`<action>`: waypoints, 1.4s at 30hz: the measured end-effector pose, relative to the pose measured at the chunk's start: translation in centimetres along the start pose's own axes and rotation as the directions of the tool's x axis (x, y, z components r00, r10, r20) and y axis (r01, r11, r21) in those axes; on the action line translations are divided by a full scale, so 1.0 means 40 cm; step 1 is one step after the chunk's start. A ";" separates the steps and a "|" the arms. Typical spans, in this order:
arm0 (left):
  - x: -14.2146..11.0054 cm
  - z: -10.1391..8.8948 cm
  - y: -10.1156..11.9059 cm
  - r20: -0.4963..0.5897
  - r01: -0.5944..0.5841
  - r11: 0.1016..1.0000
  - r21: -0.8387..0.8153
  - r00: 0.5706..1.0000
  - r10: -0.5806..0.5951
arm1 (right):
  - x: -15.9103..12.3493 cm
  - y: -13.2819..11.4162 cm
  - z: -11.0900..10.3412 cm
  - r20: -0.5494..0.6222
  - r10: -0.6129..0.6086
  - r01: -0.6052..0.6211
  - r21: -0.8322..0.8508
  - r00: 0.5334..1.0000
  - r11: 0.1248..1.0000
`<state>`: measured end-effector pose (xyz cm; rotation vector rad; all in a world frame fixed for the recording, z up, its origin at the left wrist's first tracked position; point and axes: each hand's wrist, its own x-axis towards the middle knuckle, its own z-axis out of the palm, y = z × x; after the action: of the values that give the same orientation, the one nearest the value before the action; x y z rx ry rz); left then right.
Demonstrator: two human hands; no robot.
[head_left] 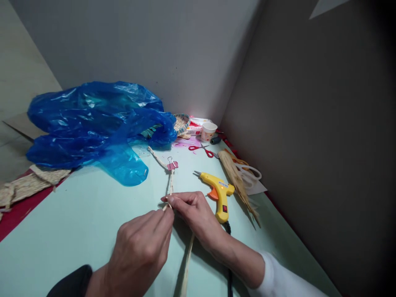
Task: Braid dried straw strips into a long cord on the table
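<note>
Left grip (pixel 142 243) knuckles-up at cord (pixel 171 184)

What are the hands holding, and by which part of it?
The left hand and right hand both pinch the pale cord toward its near end, on the camera side of the pink binder clip.

The glue gun (pixel 222 193) and red scissors (pixel 204 148) suggest a craft workspace.

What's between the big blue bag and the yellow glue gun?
In the head view, a pale cord with a pink binder clip on it lies there.
</note>
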<state>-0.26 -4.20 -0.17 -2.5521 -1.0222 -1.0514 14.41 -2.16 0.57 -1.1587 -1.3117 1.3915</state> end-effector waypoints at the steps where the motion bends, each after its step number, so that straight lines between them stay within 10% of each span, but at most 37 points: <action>1: -0.003 0.002 0.003 -0.006 -0.067 0.996 0.056 0.998 0.068 | 0.000 -0.002 0.000 0.007 0.019 -0.019 0.043 1.000 0.999; 6: 0.002 0.003 0.032 0.103 -0.151 0.982 0.117 0.985 0.140 | 0.003 -0.002 -0.004 0.052 0.095 -0.104 0.217 0.994 0.971; 11: 0.043 -0.019 0.017 0.080 0.258 0.930 -0.262 0.966 -0.245 | 0.002 0.002 -0.012 0.072 0.113 -0.128 0.265 0.991 0.956; 14: 0.071 -0.017 -0.016 0.339 0.644 0.634 -0.427 0.764 -0.548 | -0.001 -0.002 -0.017 0.105 0.103 -0.128 0.270 0.989 0.954; 19: 0.093 0.013 -0.031 0.803 0.834 -0.073 -0.547 0.497 -0.330 | -0.003 -0.010 -0.025 0.175 0.038 -0.084 0.267 0.984 0.960; 22: 0.096 0.019 -0.017 0.850 0.844 -0.234 -0.482 0.387 -0.358 | -0.003 -0.003 -0.030 0.125 0.038 -0.056 0.147 0.991 0.988; 30: 0.081 0.031 -0.005 0.815 0.857 -0.204 -0.474 0.339 -0.470 | -0.013 0.008 -0.040 0.081 0.103 -0.102 -0.016 0.991 0.995; 34: 0.072 0.036 -0.021 0.764 0.860 -0.082 -0.504 0.399 -0.507 | -0.019 -0.017 -0.051 0.124 0.050 -0.009 -0.316 0.991 0.949; 42: 0.080 0.019 -0.022 0.689 0.888 0.106 -0.447 0.418 -0.593 | -0.048 -0.054 -0.049 0.176 -0.175 0.218 -0.940 0.969 0.264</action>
<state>1.18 -1.57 1.39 -2.8069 -2.8296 -1.5715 16.67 -3.55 2.82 -1.6113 -2.3732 0.2486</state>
